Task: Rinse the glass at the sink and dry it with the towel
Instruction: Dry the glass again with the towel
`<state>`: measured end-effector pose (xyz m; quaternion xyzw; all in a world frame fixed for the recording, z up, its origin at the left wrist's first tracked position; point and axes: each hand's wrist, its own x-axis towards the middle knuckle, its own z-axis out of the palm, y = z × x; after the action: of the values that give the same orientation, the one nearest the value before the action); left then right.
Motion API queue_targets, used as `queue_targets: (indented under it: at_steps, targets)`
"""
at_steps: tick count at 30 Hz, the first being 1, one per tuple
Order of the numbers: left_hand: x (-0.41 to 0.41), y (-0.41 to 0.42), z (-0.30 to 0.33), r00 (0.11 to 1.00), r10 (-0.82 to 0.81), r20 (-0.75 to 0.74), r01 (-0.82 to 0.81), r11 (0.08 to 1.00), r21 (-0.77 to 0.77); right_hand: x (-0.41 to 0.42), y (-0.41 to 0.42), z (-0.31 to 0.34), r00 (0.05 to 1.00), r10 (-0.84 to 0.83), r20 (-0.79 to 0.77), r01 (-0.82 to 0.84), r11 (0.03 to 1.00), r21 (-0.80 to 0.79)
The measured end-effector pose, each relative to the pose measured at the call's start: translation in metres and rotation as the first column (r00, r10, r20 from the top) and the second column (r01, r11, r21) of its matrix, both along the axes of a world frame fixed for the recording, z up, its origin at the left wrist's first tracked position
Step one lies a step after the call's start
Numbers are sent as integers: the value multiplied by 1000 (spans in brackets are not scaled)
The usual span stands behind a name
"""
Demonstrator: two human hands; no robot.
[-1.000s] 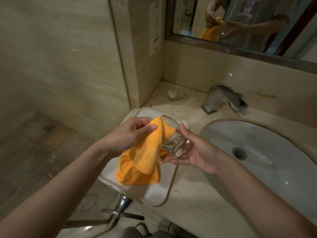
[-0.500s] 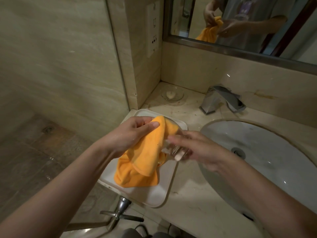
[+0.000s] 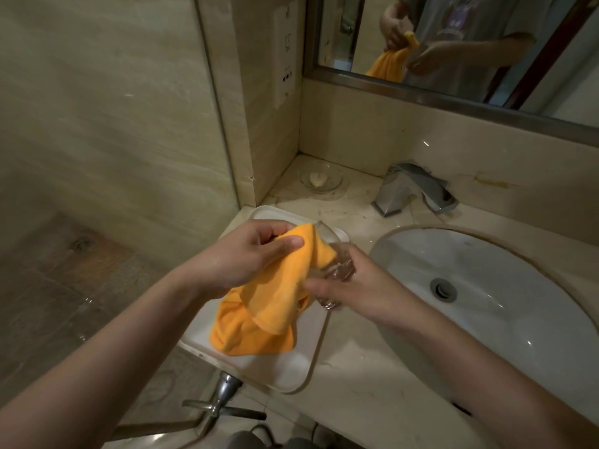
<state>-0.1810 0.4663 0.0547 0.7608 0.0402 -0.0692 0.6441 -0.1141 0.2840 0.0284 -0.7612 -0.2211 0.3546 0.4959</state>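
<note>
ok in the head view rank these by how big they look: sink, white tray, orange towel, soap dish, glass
1. sink
2. white tray, partly hidden by the towel
3. orange towel, bunched up
4. soap dish and glass: unsure, since the dish sits farther off and the glass is half covered by towel and right hand

Bathroom counter, walls and floor around the basin.
A white tray lies on the beige counter at lower centre, its near corner over the counter's edge. A clear soap dish with a pale bit of soap sits in the back corner, upper centre. A mirror with a metal frame fills the upper right. A socket panel is on the wall left of it. A chrome valve shows bottom centre; wet floor at left.
</note>
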Motion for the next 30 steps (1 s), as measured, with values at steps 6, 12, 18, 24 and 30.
queue_targets:
  at_steps: [6,12,18,24,30]
  targets:
    - [-1,-2,8,999,-30,36,31,999,-17,3,3,6,982,67,-179,-46,992,121]
    - [0,9,19,987,-83,135,80,996,29,-2,5,-4,601,337,-725,138,849,509]
    - [-2,15,12,976,-113,185,139,981,-136,-9,23,-11,266,660,-702,306,633,711]
    - [-2,6,-10,970,227,90,-167,885,-434,-10,24,-20,379,596,-708,336,624,706]
    - [1,11,-3,863,495,102,-389,780,-491,-12,34,2,842,-56,-536,404,723,560]
